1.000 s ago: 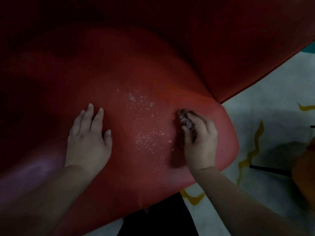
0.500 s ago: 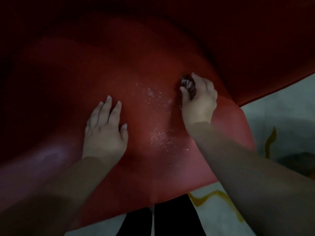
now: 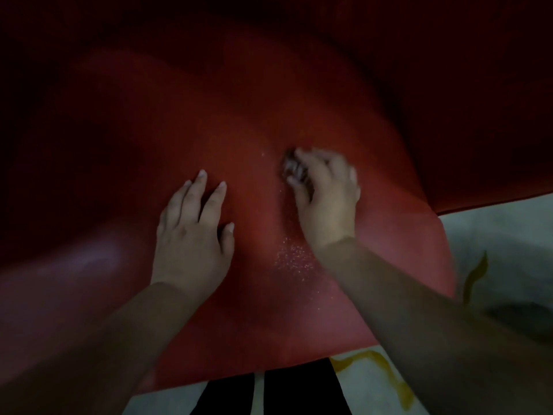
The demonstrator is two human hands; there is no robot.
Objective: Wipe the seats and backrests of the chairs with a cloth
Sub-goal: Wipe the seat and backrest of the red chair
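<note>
A red chair seat (image 3: 245,121) fills most of the dim view, and its backrest (image 3: 449,70) rises at the top and right. My left hand (image 3: 191,235) rests flat on the seat, fingers spread. To its right, my right hand (image 3: 326,199) grips a small crumpled dark cloth (image 3: 291,167) and presses it on the seat. The cloth shows only at my fingertips and is blurred. A patch of fine white specks (image 3: 294,259) lies on the seat below my right wrist.
Pale floor with yellow wavy markings (image 3: 475,274) shows at the right and bottom right. My dark trouser legs (image 3: 299,387) stand at the bottom edge, under the seat's front rim.
My right hand slid the cloth away from me up the seat, then back down and left toward the middle. The view moved closer, and my left hand stayed flat on the seat.
</note>
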